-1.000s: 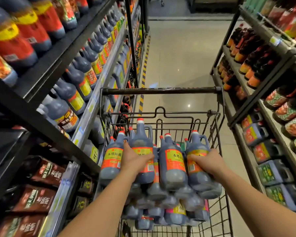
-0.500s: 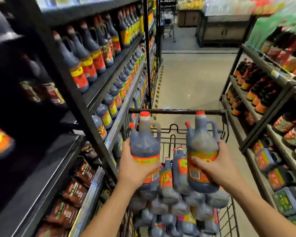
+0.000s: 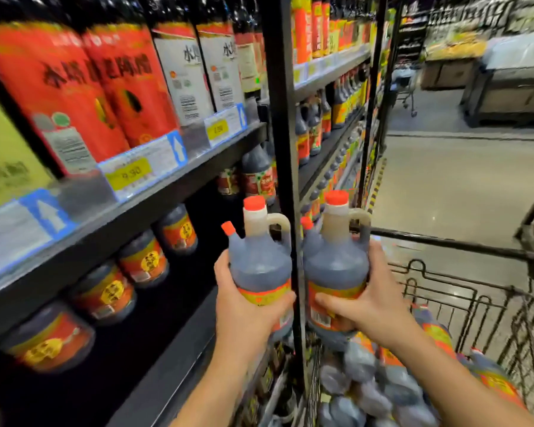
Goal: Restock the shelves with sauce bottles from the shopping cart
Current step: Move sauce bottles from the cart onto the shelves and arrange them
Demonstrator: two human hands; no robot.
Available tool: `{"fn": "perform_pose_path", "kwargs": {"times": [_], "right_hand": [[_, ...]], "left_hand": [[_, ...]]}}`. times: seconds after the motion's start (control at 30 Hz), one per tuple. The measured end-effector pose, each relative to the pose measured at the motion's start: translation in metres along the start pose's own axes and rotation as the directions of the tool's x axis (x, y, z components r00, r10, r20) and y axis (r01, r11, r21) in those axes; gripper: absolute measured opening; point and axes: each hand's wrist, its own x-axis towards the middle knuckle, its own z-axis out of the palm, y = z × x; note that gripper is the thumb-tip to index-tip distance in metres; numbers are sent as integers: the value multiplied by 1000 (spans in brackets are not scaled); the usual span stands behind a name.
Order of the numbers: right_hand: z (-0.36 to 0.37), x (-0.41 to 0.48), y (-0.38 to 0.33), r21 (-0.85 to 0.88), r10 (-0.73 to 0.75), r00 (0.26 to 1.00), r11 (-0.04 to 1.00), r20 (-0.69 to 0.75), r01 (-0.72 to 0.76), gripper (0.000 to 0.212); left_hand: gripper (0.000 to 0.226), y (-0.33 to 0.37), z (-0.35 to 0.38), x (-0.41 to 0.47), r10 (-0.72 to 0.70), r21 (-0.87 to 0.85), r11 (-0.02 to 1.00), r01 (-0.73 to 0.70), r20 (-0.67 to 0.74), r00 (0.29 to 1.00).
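A tall black metal shelving unit [image 3: 179,183] fills the left side, its flat boards edged with clear plastic strips that carry yellow price tags [image 3: 129,174] and blue arrow cards. Pale, glossy floor tiles [image 3: 460,192] stretch away on the right. Low on the right stands the shopping cart [image 3: 463,292], a dark wire basket with a straight bar along its far rim, heaped with more sauce bottles [image 3: 383,383] lying blurred on their sides. Large bottles [image 3: 59,87] with red paper labels line the upper board; squat dark bottles [image 3: 142,260] with red and yellow labels sit on the board beneath. Two jug-shaped plastic bottles are held upright, with the unit's black upright post [image 3: 285,143] showing between them. The left bottle [image 3: 259,266] is in front of the lower shelf opening; the right bottle [image 3: 336,263] is just above the cart's near end. Each is smooth and round-bellied, full of dark brown sauce, lighter amber in the neck, with a loop handle, a red screw cap, a smaller red-capped side spout and an orange label banded in yellow. The left hand [image 3: 244,315] wraps the base of its bottle; the right hand [image 3: 373,306] grasps the other, thumb across the barcode.
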Motion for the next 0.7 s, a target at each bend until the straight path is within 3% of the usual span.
{"fn": "perform_pose_path", "kwargs": {"times": [0.23, 0.4, 0.53, 0.7], "right_hand": [[78, 29, 4, 107, -5, 971, 994, 238, -20, 93], [119, 58, 8, 137, -17, 947, 990, 322, -29, 91], [143, 78, 16, 135, -21, 927, 990, 374, -31, 91], [158, 97, 35, 148, -6, 919, 987, 395, -58, 96]], "left_hand": [[74, -37, -65, 16, -114, 107, 985, 138, -210, 971], [109, -45, -79, 26, -125, 147, 972, 184, -342, 931], [108, -55, -81, 34, -133, 194, 957, 217, -372, 919], [122, -72, -84, 43, -263, 212, 904, 372, -412, 873]]}}
